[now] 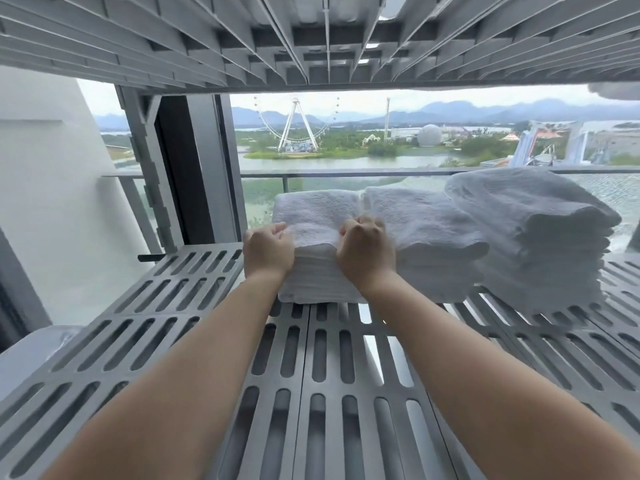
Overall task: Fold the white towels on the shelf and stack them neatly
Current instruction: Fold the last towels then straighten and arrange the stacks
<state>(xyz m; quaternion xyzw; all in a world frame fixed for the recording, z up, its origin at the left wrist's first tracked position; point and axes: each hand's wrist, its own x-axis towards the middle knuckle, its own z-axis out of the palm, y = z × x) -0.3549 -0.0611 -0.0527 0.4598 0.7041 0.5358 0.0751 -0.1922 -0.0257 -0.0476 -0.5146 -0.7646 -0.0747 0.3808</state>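
Arms outstretched; left hand (pixel 268 249), right hand (pixel 365 252) grip towel stack (pixel 317 213), fingers (pixel 362 225) curled.

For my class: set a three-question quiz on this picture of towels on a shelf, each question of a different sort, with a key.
1. True or false: the left hand and the right hand both hold the left stack.
2. How many towel stacks stand on the shelf? A) two B) three C) five
3. Fill in: the shelf is pierced with rows of long ___.

Key: 1 true; 2 B; 3 slots.
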